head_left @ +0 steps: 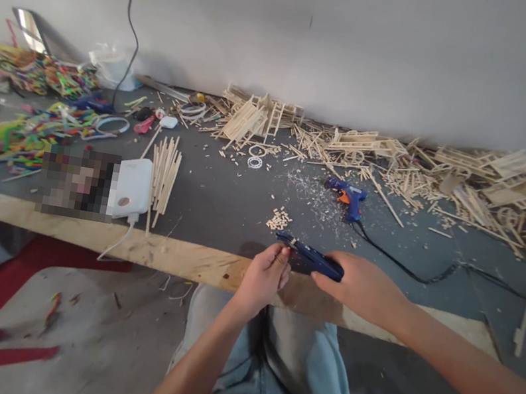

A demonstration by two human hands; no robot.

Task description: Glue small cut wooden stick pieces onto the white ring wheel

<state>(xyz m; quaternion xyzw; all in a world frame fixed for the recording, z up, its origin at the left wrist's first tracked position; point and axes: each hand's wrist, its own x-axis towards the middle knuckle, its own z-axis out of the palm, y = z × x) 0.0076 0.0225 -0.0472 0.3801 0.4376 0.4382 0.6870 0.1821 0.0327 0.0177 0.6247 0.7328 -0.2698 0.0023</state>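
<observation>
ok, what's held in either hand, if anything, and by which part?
Right hand: dark blue tool, by its handle end. Left hand: fingers pinched near the tool's tip; can't tell what, if anything, it holds.

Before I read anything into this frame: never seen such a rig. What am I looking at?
No machine: a person works bare-handed, filmed by a camera worn on their head, looking forward and down; it's the only view. The right hand grips a blue plier-like tool. The left hand is closed by its tip; whether it pinches something is too small to tell. On the dark tabletop lie a blue glue gun, tiny wooden bits, sticks beside a white device, colourful strands on the left and wooden frames towards the back.
</observation>
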